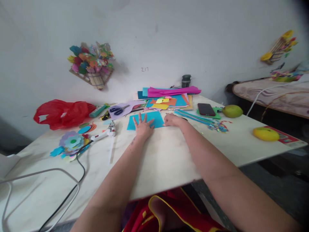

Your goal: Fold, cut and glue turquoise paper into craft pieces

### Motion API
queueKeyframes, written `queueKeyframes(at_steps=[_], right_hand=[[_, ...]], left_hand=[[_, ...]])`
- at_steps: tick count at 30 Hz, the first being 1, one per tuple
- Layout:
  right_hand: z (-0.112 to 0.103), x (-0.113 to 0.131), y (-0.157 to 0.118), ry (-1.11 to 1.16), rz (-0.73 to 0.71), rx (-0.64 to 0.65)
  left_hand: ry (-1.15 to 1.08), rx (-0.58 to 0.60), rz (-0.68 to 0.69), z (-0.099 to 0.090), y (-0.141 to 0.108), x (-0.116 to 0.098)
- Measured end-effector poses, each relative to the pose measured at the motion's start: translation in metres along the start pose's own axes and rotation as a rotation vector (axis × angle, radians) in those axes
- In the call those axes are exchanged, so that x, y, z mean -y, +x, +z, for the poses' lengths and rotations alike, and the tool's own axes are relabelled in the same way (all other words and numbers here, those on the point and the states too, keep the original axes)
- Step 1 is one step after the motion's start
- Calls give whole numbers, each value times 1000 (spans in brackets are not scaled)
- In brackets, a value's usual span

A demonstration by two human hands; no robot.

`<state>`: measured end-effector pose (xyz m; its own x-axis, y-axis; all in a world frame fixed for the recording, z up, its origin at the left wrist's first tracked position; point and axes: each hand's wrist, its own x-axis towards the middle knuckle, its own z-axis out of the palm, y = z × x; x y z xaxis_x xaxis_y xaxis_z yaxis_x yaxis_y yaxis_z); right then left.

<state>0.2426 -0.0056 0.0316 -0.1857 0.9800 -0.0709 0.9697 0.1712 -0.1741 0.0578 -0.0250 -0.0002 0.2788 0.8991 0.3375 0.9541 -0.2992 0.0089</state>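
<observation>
A sheet of blue paper [156, 118] lies flat on the table. My left hand [144, 127] rests on it with the fingers spread, pressing it down. At the sheet's right edge is my right hand [171, 120], its fingers curled together and the fingertips touching or very near the paper's corner. Whatever may be inside those fingers is hidden. A small dark object [184, 119] shows just behind the right wrist. Left of the sheet, a white glue gun [103, 134] stands on the table, and scissors with dark handles [118, 110] lie on lilac paper [125, 111].
Coloured sheets [178, 101] are stacked behind the blue paper. Paper strips [195, 118], a phone [206, 109] and mangoes [232, 111] lie to the right. Paper flowers [72, 141], a red plastic bag [62, 112] and cables [78, 180] occupy the left.
</observation>
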Motion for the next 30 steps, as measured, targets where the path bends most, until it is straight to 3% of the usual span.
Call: queueKeyframes(at_steps=[4,7,12,20,24,30], right_hand=[[5,-5,7,25,-23,-1],[10,-11,13,43,-88,-43],[13,-15,16,14,-178,-77],[9,-11,3,-88,33,-109],[14,-18,10,-102,44,-105],[19,-25,15,-93,34,-171]], left_hand=[[57,-30,371,-9,-7,-7],[41,-29,453,-12,-14,-15],[32,44,424,-14,-18,-23],[26,76,377,-8,-21,-20],[23,52,368,-4,-23,-20],[29,109,331,-1,-18,-21]])
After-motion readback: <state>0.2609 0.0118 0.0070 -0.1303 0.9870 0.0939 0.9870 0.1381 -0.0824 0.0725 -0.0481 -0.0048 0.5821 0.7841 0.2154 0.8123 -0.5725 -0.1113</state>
